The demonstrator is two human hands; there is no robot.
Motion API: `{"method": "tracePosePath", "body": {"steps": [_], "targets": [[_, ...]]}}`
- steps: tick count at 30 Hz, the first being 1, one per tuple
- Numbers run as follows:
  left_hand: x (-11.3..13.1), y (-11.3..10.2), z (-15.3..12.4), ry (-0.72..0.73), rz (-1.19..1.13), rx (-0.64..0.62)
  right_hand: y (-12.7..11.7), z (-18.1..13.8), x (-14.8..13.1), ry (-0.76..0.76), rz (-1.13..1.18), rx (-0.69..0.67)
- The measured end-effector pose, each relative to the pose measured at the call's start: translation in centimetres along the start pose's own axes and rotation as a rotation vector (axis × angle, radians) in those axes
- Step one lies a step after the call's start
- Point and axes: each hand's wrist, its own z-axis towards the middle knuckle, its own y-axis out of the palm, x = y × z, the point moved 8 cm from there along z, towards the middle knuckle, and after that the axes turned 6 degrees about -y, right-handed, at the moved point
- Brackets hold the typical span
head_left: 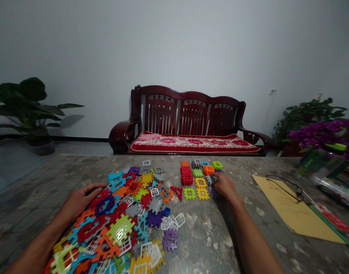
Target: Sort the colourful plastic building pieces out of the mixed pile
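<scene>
"Hands first, please — where are they?"

"Left hand (87,193) lies at the left edge of the pile of plastic pieces (120,229), fingers stretched out and slightly parted, no grip showing. Right hand (225,185) is to the right of the pile, index finger reaching onto a grey piece (209,180) among small rows and stacks. The other fingers are hidden, so I can't tell whether they clamp anything."

"How would that grey piece handle?"

"Probably light, stiff and a little slick. The toothed edges look like the best hold, between thumb and finger. White lattice pieces (179,219) at the pile's right edge seem thinner, easier to snap."

"And what's around?"

"Between the pile and the right hand, a red stack (186,177) and yellow pieces (203,194) crowd the space. Within the pile, overlapping teeth could snag. Well right of the pile — glasses (299,193) on yellow paper (291,215). Beyond the pile, past the table (200,239), stands a dark wooden sofa (178,114)."
</scene>
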Motion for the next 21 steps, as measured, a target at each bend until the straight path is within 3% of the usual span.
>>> {"method": "tracePosePath", "body": {"steps": [5, 11, 16, 21], "targets": [[0.3, 0.0, -0.2, 0.015, -0.001, 0.004, -0.5, -0.2, -0.3, 0.001, -0.015, -0.001], [0.2, 0.1, -0.3, 0.039, -0.027, 0.005, -2.8, -0.2, -2.8, -0.119, 0.116, 0.179], [-0.1, 0.4, -0.1, 0.068, -0.048, -0.001, -1.9, -0.5, -8.5, -0.309, 0.407, 0.130], [0.0, 0.4, -0.2, 0.063, -0.088, -0.001, -0.2, -3.7, -16.2, -0.491, 0.608, -0.001]]}}
